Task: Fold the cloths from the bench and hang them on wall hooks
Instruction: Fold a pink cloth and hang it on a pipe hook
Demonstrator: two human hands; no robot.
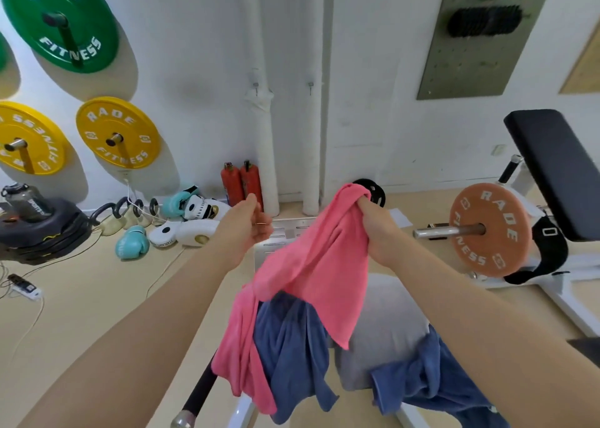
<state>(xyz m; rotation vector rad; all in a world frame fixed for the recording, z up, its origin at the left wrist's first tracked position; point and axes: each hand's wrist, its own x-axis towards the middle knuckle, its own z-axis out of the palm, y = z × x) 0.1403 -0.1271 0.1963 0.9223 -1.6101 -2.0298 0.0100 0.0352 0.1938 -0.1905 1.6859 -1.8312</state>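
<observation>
Pink cloth (305,265) hangs bunched in our right hand's (378,229) clenched grip — lifted to find an edge — left hand (251,224) loosely curled, empty.

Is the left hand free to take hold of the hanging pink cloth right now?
Probably yes. The left hand is empty beside the pink cloth, which the right hand holds up, with nothing between them.

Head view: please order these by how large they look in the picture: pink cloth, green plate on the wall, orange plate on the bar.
1. pink cloth, nearest the camera, which enlarges it
2. green plate
3. orange plate, somewhat smaller than the green
</observation>
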